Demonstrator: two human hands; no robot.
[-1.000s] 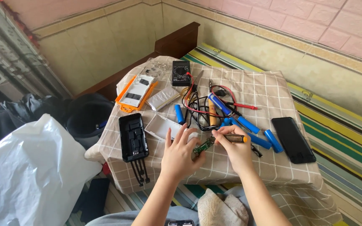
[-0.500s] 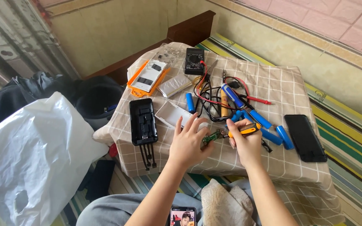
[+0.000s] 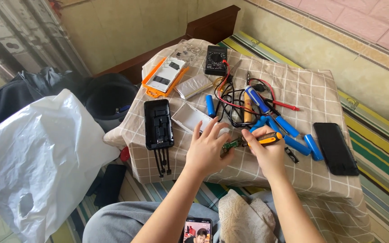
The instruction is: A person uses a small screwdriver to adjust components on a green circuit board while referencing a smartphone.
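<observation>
My left hand pinches a small green circuit board over the checked cloth of a low table, its other fingers spread. My right hand grips an orange and black screwdriver whose tip touches the board. Just behind my hands lie a white plastic case and several blue cylindrical battery cells. A black power bank shell with short cables lies to the left of my left hand.
A black multimeter with red and black leads, a soldering iron, an orange case and a black phone lie on the cloth. A white plastic bag sits at left. Another phone rests on my lap.
The view has shifted slightly down and left. My hands stay together over the green board, with the screwdriver still at it.
</observation>
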